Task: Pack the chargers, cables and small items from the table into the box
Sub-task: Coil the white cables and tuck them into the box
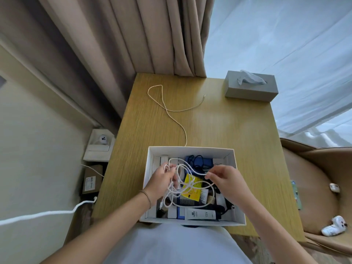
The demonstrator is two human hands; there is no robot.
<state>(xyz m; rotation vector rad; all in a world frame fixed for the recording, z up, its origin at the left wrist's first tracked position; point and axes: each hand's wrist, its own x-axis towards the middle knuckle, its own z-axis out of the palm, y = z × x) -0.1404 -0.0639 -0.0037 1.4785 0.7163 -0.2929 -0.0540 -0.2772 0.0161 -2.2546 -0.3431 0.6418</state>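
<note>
A white box (190,149) sits at the near edge of the wooden table (238,134), filled with several items: a yellow packet (191,189), a blue case (200,161), a white tube (201,214) and black cables. Over the box, my left hand (162,181) grips a bundle of white cable loops (185,182), and my right hand (225,180) pinches a strand of the same cable. The cable's far end (171,109) trails out over the box's back wall and curls across the table.
A grey tissue box (251,90) stands at the table's far right corner. Curtains hang behind. A tan chair (314,187) with small white items is on the right. A brown carton (92,180), a white stand and a thick white cord lie on the floor at left.
</note>
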